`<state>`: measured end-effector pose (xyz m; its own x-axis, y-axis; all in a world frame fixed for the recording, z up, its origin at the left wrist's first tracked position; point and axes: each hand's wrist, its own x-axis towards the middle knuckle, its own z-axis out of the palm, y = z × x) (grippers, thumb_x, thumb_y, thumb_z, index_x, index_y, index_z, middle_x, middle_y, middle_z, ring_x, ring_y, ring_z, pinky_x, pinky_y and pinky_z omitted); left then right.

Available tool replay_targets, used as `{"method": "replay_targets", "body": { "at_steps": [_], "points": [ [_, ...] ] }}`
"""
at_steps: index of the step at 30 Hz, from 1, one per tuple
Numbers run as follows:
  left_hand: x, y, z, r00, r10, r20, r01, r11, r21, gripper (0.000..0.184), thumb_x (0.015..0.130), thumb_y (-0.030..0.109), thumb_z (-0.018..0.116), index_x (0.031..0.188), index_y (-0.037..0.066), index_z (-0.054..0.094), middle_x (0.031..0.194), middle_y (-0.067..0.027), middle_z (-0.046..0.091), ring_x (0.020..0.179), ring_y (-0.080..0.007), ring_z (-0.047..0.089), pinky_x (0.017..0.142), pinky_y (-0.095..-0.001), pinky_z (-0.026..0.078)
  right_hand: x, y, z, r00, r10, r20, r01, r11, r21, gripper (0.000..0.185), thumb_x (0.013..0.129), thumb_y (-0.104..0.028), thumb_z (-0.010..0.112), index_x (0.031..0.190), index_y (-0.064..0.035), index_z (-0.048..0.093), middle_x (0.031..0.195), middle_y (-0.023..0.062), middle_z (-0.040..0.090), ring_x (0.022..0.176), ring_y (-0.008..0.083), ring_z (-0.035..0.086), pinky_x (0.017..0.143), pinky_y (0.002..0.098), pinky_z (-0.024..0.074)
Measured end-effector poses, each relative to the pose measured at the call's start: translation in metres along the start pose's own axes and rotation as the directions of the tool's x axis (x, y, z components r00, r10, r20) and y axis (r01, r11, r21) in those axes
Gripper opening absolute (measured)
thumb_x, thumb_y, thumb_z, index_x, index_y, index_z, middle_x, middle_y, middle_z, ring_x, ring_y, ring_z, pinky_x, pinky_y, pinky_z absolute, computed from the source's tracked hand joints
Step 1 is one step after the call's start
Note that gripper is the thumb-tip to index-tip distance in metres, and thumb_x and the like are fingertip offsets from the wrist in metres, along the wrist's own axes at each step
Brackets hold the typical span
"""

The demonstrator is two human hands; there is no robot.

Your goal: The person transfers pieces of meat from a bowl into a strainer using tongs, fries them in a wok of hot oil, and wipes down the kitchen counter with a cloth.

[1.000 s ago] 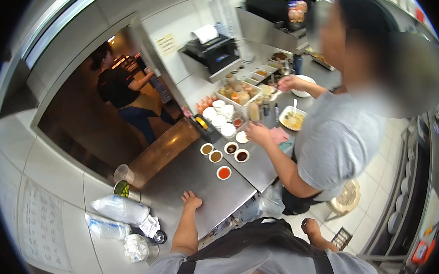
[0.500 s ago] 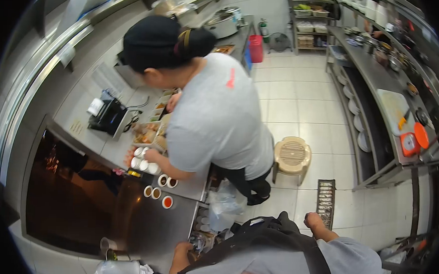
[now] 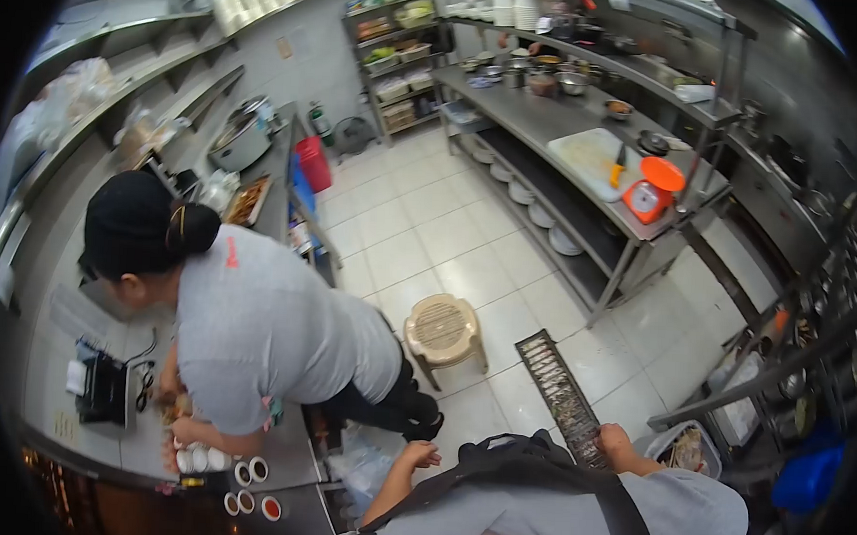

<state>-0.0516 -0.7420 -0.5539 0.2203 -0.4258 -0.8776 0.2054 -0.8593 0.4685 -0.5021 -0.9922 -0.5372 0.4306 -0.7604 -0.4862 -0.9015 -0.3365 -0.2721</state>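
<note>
1. The left hand [image 3: 421, 453] hangs before the dark apron [image 3: 510, 459], fingers loosely bent and released, nothing seen in it.
2. The right hand [image 3: 618, 444] is curled; its palm is hidden, so I cannot tell whether it grasps anything.
3. A clear plastic bag [image 3: 358, 460] is near the left hand, beside the steel counter [image 3: 304, 523].
4. Near the right hand, a grate [image 3: 562, 399] lies in the tiled floor [image 3: 487, 251], and a filled tub [image 3: 716, 465] sits beyond it to the right.
5. Five sauce cups [image 3: 244, 501] stand on the counter.
6. A beige stool [image 3: 443, 328] stands ahead.
7. A co-worker [image 3: 270, 342] in a grey shirt leans over the counter, one hand by stacked white cups [image 3: 200, 459].
8. Farther off, a worktable [image 3: 529, 113] bears an orange scale [image 3: 648, 199] and a cutting board [image 3: 589, 158]; a red bin [image 3: 313, 163] stands opposite.
</note>
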Motion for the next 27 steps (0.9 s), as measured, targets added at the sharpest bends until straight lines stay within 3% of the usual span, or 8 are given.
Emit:
{"method": "replay_targets", "body": {
  "at_steps": [3,9,17,21,23,25,26,27],
  "points": [
    [0.008,0.016,-0.020,0.999,-0.054,0.007,0.053,0.996,0.069,0.026,0.086,0.024,0.053,0.108,0.009,0.055,0.089,-0.0110,0.069,0.077,-0.0222,0.068,0.065,-0.0349,0.049,-0.025,0.001,-0.007,0.990,0.136,-0.024,-0.135,0.990,0.034,0.026,0.069,-0.019,0.061,0.091,-0.0077,0.069,0.091,0.0152,0.066,0.088,0.0335,0.062,0.082,0.0409,0.0491],
    [0.056,-0.042,-0.036,0.994,-0.090,0.064,0.021,0.721,0.692,0.023,0.086,0.023,0.053,0.099,0.005,0.062,0.086,-0.0122,0.069,0.073,-0.0229,0.068,0.065,-0.0367,0.049,-0.052,-0.055,-0.021,0.972,0.234,0.010,-0.233,0.963,0.138,0.026,0.073,-0.021,0.059,0.094,-0.0081,0.068,0.095,0.0167,0.065,0.092,0.0339,0.061,0.084,0.0421,0.0482],
    [0.102,0.003,-0.011,0.973,-0.182,0.144,-0.033,0.504,0.863,0.023,0.086,0.022,0.053,0.093,0.004,0.065,0.085,-0.0130,0.069,0.073,-0.0237,0.068,0.065,-0.0378,0.050,-0.044,-0.058,0.014,0.980,0.196,-0.033,-0.171,0.918,0.359,0.026,0.074,-0.022,0.057,0.095,-0.0102,0.067,0.091,0.0148,0.066,0.091,0.0332,0.062,0.082,0.0416,0.0484],
    [0.143,0.074,0.020,0.970,-0.221,0.102,-0.014,0.367,0.930,0.023,0.086,0.022,0.053,0.090,0.003,0.066,0.085,-0.0135,0.069,0.072,-0.0241,0.068,0.066,-0.0383,0.050,-0.057,-0.026,0.024,0.951,0.304,0.053,-0.305,0.900,0.312,0.025,0.073,-0.020,0.058,0.094,-0.0101,0.068,0.094,0.0142,0.066,0.092,0.0328,0.061,0.084,0.0415,0.0478],
    [0.154,0.125,0.033,0.982,-0.164,0.091,-0.048,0.249,0.967,0.021,0.083,0.019,0.056,0.083,0.002,0.068,0.086,-0.0144,0.068,0.071,-0.0262,0.067,0.064,-0.0395,0.052,-0.045,0.001,0.021,0.927,0.373,0.032,-0.368,0.894,0.256,0.024,0.073,-0.020,0.058,0.093,-0.0109,0.069,0.095,0.0140,0.066,0.094,0.0325,0.061,0.086,0.0409,0.0472],
    [0.151,0.165,0.044,0.892,0.219,0.395,-0.386,-0.082,0.919,0.017,0.081,0.016,0.059,0.086,0.002,0.068,0.086,-0.0150,0.067,0.069,-0.0264,0.067,0.059,-0.0392,0.053,-0.039,0.026,0.011,0.901,0.434,-0.002,-0.404,0.840,0.362,0.023,0.073,-0.019,0.057,0.091,-0.0110,0.070,0.095,0.0146,0.066,0.094,0.0325,0.061,0.086,0.0415,0.0474],
    [0.138,0.185,0.056,0.909,0.247,0.336,-0.363,0.071,0.929,0.015,0.078,0.013,0.063,0.089,0.003,0.068,0.090,-0.0115,0.067,0.070,-0.0228,0.067,0.059,-0.0361,0.054,-0.035,0.039,0.008,0.880,0.474,0.012,-0.444,0.814,0.375,0.024,0.075,-0.019,0.055,0.093,-0.0108,0.069,0.097,0.0160,0.065,0.096,0.0332,0.061,0.088,0.0423,0.0471],
    [0.134,0.208,0.073,0.912,0.241,0.331,-0.352,0.046,0.935,0.015,0.078,0.013,0.063,0.089,0.003,0.068,0.090,-0.0115,0.067,0.070,-0.0228,0.067,0.059,-0.0361,0.054,-0.032,0.049,0.004,0.858,0.512,0.034,-0.483,0.784,0.389,0.025,0.077,-0.018,0.054,0.096,-0.0106,0.069,0.100,0.0174,0.064,0.098,0.0339,0.060,0.089,0.0431,0.0469]
  ]
}}
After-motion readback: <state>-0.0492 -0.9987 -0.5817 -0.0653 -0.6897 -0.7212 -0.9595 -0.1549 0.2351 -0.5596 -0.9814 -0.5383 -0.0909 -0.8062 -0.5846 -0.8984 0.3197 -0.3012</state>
